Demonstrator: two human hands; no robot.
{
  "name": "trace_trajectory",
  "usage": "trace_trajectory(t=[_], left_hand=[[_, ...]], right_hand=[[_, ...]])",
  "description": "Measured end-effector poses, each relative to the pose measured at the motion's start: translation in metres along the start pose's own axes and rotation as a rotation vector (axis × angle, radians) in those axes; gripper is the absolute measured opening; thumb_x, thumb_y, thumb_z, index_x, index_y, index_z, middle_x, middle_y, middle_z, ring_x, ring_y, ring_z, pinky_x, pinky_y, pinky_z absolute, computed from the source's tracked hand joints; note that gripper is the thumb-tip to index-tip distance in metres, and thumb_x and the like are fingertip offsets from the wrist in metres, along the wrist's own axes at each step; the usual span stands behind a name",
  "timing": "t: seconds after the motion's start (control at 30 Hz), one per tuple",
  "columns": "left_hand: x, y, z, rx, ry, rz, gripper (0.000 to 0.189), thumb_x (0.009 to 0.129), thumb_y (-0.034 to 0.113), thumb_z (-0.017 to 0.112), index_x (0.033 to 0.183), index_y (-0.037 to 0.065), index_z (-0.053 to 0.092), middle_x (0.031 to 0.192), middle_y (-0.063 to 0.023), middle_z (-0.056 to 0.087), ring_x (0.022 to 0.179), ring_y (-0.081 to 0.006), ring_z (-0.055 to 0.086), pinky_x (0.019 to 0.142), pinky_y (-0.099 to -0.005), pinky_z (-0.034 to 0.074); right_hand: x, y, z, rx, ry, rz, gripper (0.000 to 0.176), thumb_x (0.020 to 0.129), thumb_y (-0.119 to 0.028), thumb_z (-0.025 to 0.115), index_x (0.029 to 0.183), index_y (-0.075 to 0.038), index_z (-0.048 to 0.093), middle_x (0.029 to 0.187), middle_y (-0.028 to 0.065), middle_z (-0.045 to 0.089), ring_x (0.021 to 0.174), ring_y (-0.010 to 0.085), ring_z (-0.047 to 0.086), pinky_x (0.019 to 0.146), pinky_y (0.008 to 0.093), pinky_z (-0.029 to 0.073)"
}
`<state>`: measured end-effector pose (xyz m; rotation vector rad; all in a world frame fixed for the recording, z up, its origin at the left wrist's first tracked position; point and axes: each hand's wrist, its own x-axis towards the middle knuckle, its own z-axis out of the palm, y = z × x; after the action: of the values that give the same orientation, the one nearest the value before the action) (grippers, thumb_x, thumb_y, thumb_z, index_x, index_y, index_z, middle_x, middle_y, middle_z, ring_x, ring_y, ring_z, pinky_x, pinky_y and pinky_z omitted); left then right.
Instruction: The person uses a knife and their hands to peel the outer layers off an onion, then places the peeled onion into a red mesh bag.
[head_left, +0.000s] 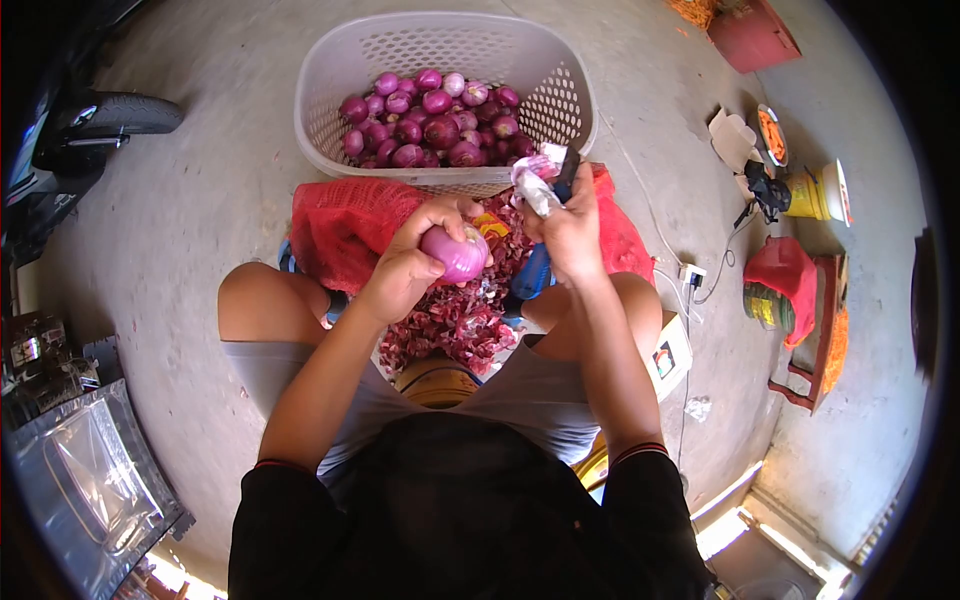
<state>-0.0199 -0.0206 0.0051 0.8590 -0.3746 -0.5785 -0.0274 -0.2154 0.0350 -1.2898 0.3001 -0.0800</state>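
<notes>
My left hand [405, 262] is closed around a peeled-looking red onion [457, 254], its smooth purple side facing up. In my right hand [572, 232] is a small dark tool [568, 170], and a white and purple scrap [538, 180] that looks like onion peel lies against it; I cannot tell whether the tool is a knife. Loose dark-red onion skins [465, 320] are heaped below both hands, between my legs. Just beyond, a grey plastic basket [315, 120] holds many red onions [440, 130]. Red mesh sacking [345, 230] spreads on both sides of the skins.
A motorbike wheel [125, 113] stands at the left. On the right are a yellow bucket [805, 195], a plate of orange pieces [771, 135], a red cloth [780, 270] over a jar, and a power socket [691, 275] with cables along the floor. A red container [755, 35] sits farther back.
</notes>
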Motion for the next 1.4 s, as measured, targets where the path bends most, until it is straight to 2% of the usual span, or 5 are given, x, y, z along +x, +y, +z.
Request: trace_trajectory(t=[0.17, 0.33, 0.43, 0.8, 1.4], left_hand=[[0.004, 0.007, -0.001, -0.071, 0.104, -0.057, 0.045, 0.071, 0.023, 0.053, 0.112, 0.007, 0.043, 0.117, -0.014, 0.044, 0.093, -0.031, 0.06, 0.068, -0.0319, 0.05], [0.004, 0.005, -0.006, -0.096, 0.08, -0.051, 0.045, 0.071, 0.024, 0.053, 0.111, 0.007, 0.043, 0.115, -0.013, 0.046, 0.092, -0.0299, 0.06, 0.065, -0.031, 0.05], [0.005, 0.002, -0.009, -0.082, 0.114, -0.05, 0.042, 0.073, 0.025, 0.052, 0.11, 0.008, 0.043, 0.115, -0.0131, 0.047, 0.091, -0.0298, 0.06, 0.064, -0.0307, 0.05], [0.014, 0.003, -0.02, -0.348, 0.375, -0.082, 0.039, 0.096, 0.038, 0.038, 0.123, 0.01, 0.044, 0.114, -0.0122, 0.057, 0.095, -0.0284, 0.063, 0.063, -0.026, 0.053], [0.033, -0.004, -0.043, -0.265, 0.634, -0.011, 0.032, 0.097, 0.026, 0.045, 0.12, 0.004, 0.042, 0.121, -0.0142, 0.051, 0.116, -0.0344, 0.051, 0.1, -0.0403, 0.043]], right_hand=[[0.005, -0.003, -0.02, -0.551, -0.145, -0.309, 0.039, 0.082, 0.0, 0.064, 0.116, -0.002, 0.045, 0.09, 0.0043, 0.061, 0.08, 0.0091, 0.057, 0.064, 0.0229, 0.047], [0.003, -0.004, -0.031, -1.183, -0.095, -0.197, 0.05, 0.077, -0.021, 0.069, 0.119, -0.004, 0.047, 0.084, 0.0229, 0.064, 0.083, 0.0392, 0.062, 0.07, 0.0462, 0.049], [0.003, 0.0, -0.037, -1.381, -0.172, -0.159, 0.047, 0.078, -0.019, 0.067, 0.118, -0.005, 0.048, 0.084, 0.022, 0.065, 0.083, 0.0385, 0.063, 0.069, 0.0473, 0.049], [0.007, -0.001, -0.033, -1.343, -0.191, -0.021, 0.06, 0.077, -0.029, 0.07, 0.127, -0.006, 0.046, 0.089, 0.0211, 0.064, 0.082, 0.0376, 0.062, 0.07, 0.0451, 0.047], [-0.004, 0.008, -0.039, -1.31, -0.449, 0.127, 0.044, 0.09, -0.028, 0.054, 0.123, -0.002, 0.042, 0.099, 0.027, 0.06, 0.094, 0.041, 0.058, 0.079, 0.046, 0.045]])
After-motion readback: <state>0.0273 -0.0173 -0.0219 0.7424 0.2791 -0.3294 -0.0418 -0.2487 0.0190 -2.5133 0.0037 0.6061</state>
